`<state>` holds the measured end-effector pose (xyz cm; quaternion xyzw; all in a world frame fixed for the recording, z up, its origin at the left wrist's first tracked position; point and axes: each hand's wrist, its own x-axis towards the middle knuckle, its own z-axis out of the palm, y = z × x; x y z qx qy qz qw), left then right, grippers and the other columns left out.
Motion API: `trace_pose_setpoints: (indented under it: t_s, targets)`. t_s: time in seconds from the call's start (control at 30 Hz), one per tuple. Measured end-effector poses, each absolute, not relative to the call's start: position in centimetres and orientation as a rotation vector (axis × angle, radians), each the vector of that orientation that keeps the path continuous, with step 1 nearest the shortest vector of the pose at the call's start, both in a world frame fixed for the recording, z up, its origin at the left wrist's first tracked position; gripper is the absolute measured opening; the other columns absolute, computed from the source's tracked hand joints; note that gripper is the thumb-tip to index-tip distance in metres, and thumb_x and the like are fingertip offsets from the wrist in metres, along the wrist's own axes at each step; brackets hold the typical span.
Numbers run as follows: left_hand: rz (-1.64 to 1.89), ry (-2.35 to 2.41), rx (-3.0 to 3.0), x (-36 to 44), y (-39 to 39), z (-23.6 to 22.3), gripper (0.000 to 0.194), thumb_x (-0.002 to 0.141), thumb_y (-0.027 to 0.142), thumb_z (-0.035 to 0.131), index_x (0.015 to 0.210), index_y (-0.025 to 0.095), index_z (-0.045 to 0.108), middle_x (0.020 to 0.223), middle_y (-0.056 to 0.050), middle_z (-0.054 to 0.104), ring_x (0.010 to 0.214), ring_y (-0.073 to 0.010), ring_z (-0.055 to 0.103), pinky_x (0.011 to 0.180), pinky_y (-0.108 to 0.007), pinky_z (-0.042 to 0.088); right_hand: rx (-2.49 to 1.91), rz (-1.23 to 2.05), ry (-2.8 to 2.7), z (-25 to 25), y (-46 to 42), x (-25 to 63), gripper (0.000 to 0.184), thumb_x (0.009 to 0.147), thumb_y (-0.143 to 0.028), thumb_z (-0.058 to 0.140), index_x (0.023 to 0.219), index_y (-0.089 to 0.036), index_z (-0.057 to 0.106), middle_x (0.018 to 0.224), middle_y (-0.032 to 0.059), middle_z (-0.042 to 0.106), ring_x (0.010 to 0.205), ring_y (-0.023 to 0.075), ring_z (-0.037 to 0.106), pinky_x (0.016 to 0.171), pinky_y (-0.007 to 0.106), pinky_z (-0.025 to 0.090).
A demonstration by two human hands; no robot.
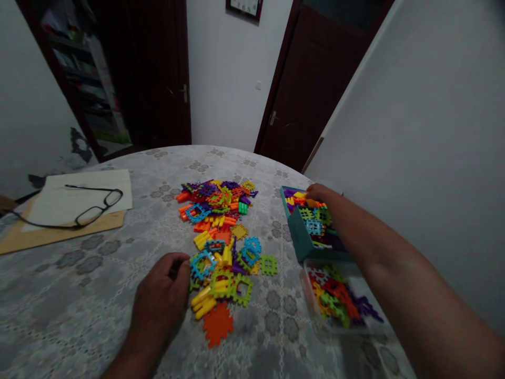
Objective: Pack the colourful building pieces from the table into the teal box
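A pile of colourful plastic interlocking pieces [221,231] lies spread across the middle of the round table [79,295]. My left hand [161,297] rests on the cloth at the pile's near left edge, fingers curled and touching a blue square piece [202,264]. My right hand [321,196] reaches into a teal box [296,231] filled with pieces, its fingers closed around an orange and yellow piece at the box's far end. In front of the box sits a clear tray [315,305] with more pieces.
Black glasses [94,208] lie on white paper [59,197] over a brown envelope at the left. A grey wall runs close along the right side of the table. Two dark doors stand beyond the table's far edge.
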<state>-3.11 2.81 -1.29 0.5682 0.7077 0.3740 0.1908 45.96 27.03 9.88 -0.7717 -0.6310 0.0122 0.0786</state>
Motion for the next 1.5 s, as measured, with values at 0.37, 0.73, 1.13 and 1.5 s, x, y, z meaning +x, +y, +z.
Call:
trace_pose_setpoints:
  t_s: [0.37,0.73,1.13,1.5]
  targets:
    - [1.139,1.919,1.665,-2.1,2.8,-0.8,0.025,0.097,0.037,0.053,0.099,0.023,0.074,0.100,-0.006,0.079,0.092,-0.0243,0.072,0.087,-0.033,0.052,-2.019,-0.018,-1.971,16.4,15.2,38.5,0.033,0.101,-0.026,0.066,0.128,-0.016,0.081,0.117,0.0122,0.082,0.101,0.0226,0.075,0.091,0.029,0.054]
    - [1.241,1.855,1.596,-1.9,3.1,-1.4,0.020,0.094,0.031,0.056,0.100,0.023,0.074,0.101,-0.007,0.080,0.090,-0.0230,0.073,0.090,-0.034,0.053,-1.627,0.474,-1.966,1.3,-3.8,22.4,0.031,0.098,-0.028,0.065,0.127,-0.020,0.076,0.126,0.0130,0.077,0.116,0.0286,0.072,0.106,0.041,0.055]
    - [1.086,1.452,2.286,-1.5,1.4,0.0,0.027,0.095,0.031,0.069,0.120,0.021,0.075,0.121,-0.014,0.073,0.118,-0.0326,0.066,0.107,-0.049,0.052,-1.572,0.245,-1.959,-2.8,-4.0,22.6,0.050,0.094,-0.027,0.072,0.143,-0.020,0.065,0.130,0.0141,0.064,0.124,0.0292,0.065,0.110,0.044,0.056]
    - [0.635,1.438,2.637,0.4,0.2,-0.6,0.049,0.092,0.040,0.081,0.137,0.021,0.072,0.147,-0.017,0.064,0.135,-0.0406,0.055,0.113,-0.058,0.047,-1.424,0.325,-1.889,-2.7,-4.0,23.3,0.045,0.092,-0.026,0.072,0.137,-0.023,0.064,0.129,0.0114,0.061,0.125,0.0280,0.065,0.112,0.045,0.056]
